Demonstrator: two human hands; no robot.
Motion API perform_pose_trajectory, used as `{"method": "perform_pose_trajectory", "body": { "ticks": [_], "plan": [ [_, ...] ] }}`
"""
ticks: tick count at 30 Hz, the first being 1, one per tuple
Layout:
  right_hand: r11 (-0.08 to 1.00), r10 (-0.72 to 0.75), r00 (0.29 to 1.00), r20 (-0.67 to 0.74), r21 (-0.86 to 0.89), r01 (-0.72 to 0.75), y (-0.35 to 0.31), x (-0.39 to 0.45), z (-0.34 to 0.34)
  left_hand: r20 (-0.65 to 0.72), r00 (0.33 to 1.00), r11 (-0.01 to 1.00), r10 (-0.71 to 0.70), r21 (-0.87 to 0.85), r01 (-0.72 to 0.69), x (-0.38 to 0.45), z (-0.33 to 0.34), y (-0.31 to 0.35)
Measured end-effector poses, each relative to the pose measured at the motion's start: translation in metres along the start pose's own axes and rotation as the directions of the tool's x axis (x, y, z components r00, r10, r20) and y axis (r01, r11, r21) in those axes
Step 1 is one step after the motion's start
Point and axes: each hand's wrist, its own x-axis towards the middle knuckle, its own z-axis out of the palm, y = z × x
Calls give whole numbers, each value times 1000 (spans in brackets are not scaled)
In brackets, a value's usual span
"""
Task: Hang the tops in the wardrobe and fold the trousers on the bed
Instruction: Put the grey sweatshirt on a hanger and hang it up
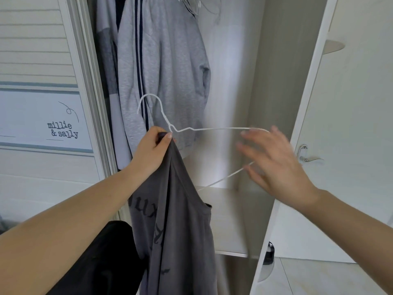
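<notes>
My left hand [152, 149] grips the top of a dark grey top [178, 231] with black lettering, together with the neck of a white wire hanger [212, 129]. The top hangs down from that hand in front of the open wardrobe. The hanger's hook points up and left, its arm reaching right. My right hand [274, 165] is blurred, with fingers spread, at the hanger's right end; I cannot tell whether it touches the wire. A grey sweatshirt [170, 71] with dark stripes hangs inside the wardrobe behind.
Several bare wire hangers [191, 5] hang at the top of the wardrobe. A pale shelf [229, 220] lies below. The open white door [340, 145] with a handle [306, 154] stands to the right. A louvred door [38, 50] with printed text is on the left.
</notes>
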Motion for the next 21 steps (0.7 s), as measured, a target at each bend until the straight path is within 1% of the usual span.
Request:
{"method": "perform_pose_trajectory", "body": {
  "ticks": [1, 2, 3, 4, 5, 6, 7, 8, 11, 12, 14, 15, 16, 17, 19, 20, 21],
  "plan": [
    [995, -76, 997, 27, 64, 74, -10, -3, 4, -4, 1000, 1000, -3, -24, 3, 0, 2, 1],
    [986, -108, 991, 82, 139, 96, -21, -7, 9, -8, 1000, 999, 0, -39, -1, 1, 3, 4],
    [975, -96, 978, 185, 214, 55, -33, -12, 15, -9, 1000, 999, 3, -51, -3, 0, 3, 6],
    [962, -44, 944, 328, 270, -48, -42, -16, 23, -8, 1000, 998, 6, -68, -7, 0, 4, 9],
    [938, 22, 877, 480, 293, -184, -50, -21, 31, -3, 1000, 997, 7, -83, -7, 0, 4, 12],
    [903, 72, 799, 597, 300, -306, -55, -26, 41, 5, 1000, 996, 7, -87, -6, -1, 5, 15],
    [867, 98, 749, 656, 314, -388, -58, -31, 51, 11, 1000, 997, 6, -77, -5, -2, 5, 17],
    [835, 111, 737, 667, 340, -434, -62, -35, 60, 15, 1000, 998, 1, -58, 0, -3, 4, 18],
    [728, 140, 755, 640, 451, -516, -74, -40, 79, 5, 1000, 1000, 6, -7, -6, -6, 5, 20],
    [666, 144, 737, 660, 486, -566, -79, -42, 85, -6, 1000, 1000, 6, 5, -6, -8, 5, 19],
    [520, 143, 673, 726, 523, -675, -86, -43, 95, -36, 999, 1000, -14, -18, 13, -12, 8, 18],
    [464, 120, 641, 758, 528, -711, -90, -44, 99, -50, 998, 999, -37, -39, 36, -13, 9, 17],
    [458, 84, 615, 784, 518, -722, -93, -46, 104, -59, 997, 997, -59, -59, 56, -15, 10, 17],
    [509, 45, 599, 800, 497, -703, -96, -49, 108, -61, 995, 994, -78, -80, 73, -16, 11, 17],
    [634, -21, 600, 800, 475, -610, -103, -55, 115, -55, 993, 990, -105, -103, 99, -18, 12, 14],
    [657, -43, 602, 797, 477, -584, -106, -57, 120, -50, 992, 989, -113, -98, 107, -18, 12, 13],
    [660, -62, 589, 805, 476, -581, -108, -60, 122, -48, 992, 989, -116, -93, 111, -19, 12, 12]
  ]
}}
